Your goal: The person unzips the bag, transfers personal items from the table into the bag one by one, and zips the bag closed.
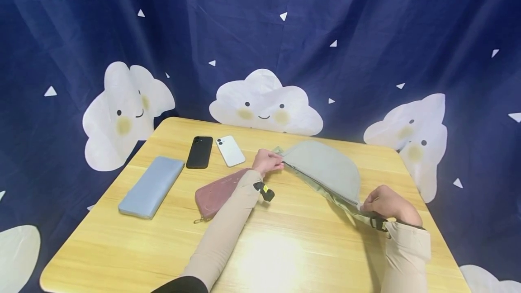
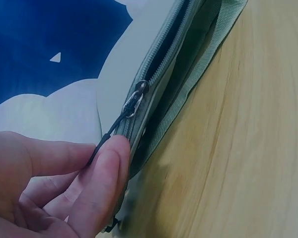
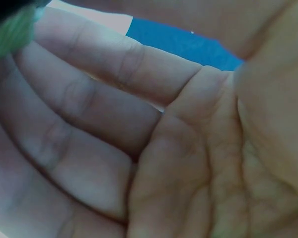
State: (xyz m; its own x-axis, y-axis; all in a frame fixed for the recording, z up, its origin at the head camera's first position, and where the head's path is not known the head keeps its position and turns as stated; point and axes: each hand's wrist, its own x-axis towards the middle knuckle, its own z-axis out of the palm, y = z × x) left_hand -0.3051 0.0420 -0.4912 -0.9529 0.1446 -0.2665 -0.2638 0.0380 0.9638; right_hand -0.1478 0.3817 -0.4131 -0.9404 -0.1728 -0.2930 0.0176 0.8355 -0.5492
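Observation:
A pale grey-green half-moon shoulder bag (image 1: 323,166) stands on the right half of the table with its zip edge toward me. At its left end my left hand (image 1: 267,162) pinches the black cord of the zip pull (image 2: 102,144) between thumb and fingers. Above the metal slider (image 2: 141,88) the zip teeth are parted, showing a dark narrow gap. A green webbing strap (image 2: 203,64) runs alongside the zip. My right hand (image 1: 388,205) grips the bag's right end; its fingertips are mostly hidden in the right wrist view, where curled fingers (image 3: 79,99) fill the picture.
Under my left forearm lies a mauve zip wallet (image 1: 215,196). Farther left are a light blue pouch (image 1: 152,186), a black phone (image 1: 199,153) and a white phone (image 1: 230,150). A blue curtain with clouds (image 1: 264,26) hangs behind the wooden table (image 1: 171,257).

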